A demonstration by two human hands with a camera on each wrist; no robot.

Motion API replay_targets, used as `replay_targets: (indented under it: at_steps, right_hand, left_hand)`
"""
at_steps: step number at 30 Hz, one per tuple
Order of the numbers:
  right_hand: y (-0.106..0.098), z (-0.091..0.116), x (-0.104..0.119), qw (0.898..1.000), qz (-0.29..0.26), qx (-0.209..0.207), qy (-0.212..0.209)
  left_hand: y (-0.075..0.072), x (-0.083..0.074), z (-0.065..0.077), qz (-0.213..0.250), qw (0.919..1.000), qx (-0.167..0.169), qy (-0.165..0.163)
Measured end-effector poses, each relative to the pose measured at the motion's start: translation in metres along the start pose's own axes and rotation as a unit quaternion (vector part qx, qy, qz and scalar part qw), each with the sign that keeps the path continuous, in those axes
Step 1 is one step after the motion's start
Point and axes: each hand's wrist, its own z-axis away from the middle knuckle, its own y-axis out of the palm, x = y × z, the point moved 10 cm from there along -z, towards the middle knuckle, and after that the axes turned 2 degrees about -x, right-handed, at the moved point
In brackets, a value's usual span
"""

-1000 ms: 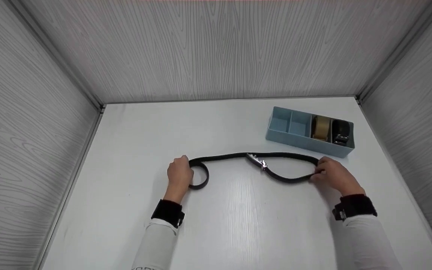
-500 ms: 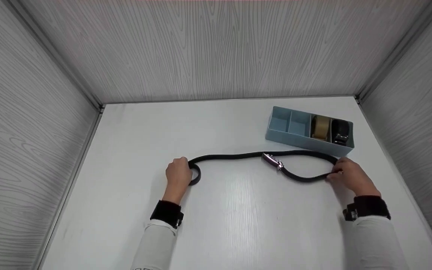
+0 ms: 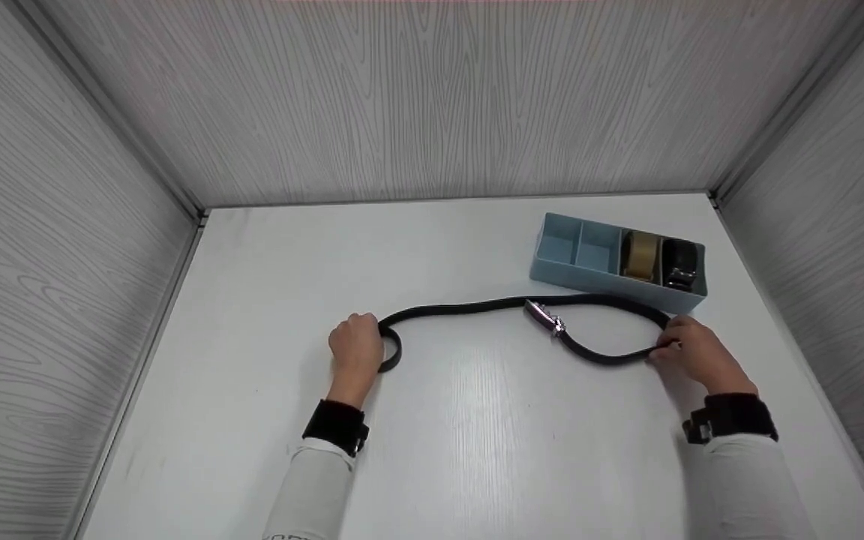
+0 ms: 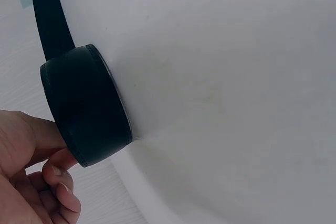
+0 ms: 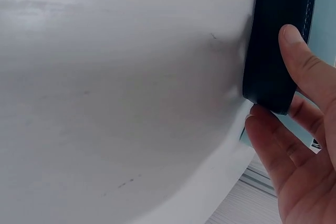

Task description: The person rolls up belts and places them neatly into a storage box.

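A black belt (image 3: 469, 307) stretches across the white table between both hands. At its left end my left hand (image 3: 355, 349) grips the strap, which rolls into a small loop. In the left wrist view this belt loop (image 4: 86, 106) stands on edge beside my curled fingers (image 4: 62, 167). My right hand (image 3: 702, 354) pinches the belt at the bend of a wider loop on the right. The thumb lies on the strap (image 5: 275, 45) in the right wrist view, with the other fingers behind and below it. Toward the right loop's left end sits the silver buckle (image 3: 544, 318).
A light blue divided box (image 3: 589, 281) stands at the back right, just behind the belt and close to my right hand. Two of its compartments hold a rolled tan belt (image 3: 642, 255) and a rolled black belt (image 3: 679, 262). Grey wood-grain panels (image 3: 432, 97) enclose the table.
My right hand has moved right, carrying the wide loop and buckle along. The small loop at my left hand has become tighter. The strap's middle has shifted slightly toward the box.
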Motion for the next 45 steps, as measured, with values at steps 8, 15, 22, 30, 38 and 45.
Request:
replay_targets:
  at_steps: [8, 15, 22, 30, 38, 45]
  right_hand:
    - [-0.002, 0.002, 0.000, 1.000, 0.000, 0.001, -0.008]
    - [-0.007, 0.005, -0.007, 1.000, 0.007, -0.004, 0.004]
    - [-0.003, 0.004, -0.003, 1.000, 0.007, 0.001, 0.004]
    - [0.006, 0.006, 0.020, 0.999, 0.021, 0.011, -0.026]
    - [0.021, 0.016, 0.079, 0.995, 0.077, 0.062, -0.018]
    - [0.062, 0.002, 0.165, 0.993, 0.075, 0.027, -0.089]
  left_hand:
    - [-0.003, 0.019, 0.002, 0.024, 0.9989, 0.010, -0.039]
    - [-0.003, 0.027, 0.004, 0.026, 0.9975, 0.026, -0.060]
    - [-0.006, 0.021, 0.004, 0.003, 0.9993, 0.005, -0.037]
    - [0.007, 0.017, 0.003, 0.047, 0.9956, 0.068, -0.044]
    - [0.020, 0.006, 0.006, 0.086, 0.9880, 0.115, -0.058]
    - [0.023, -0.020, 0.008, 0.119, 0.9855, 0.103, -0.062]
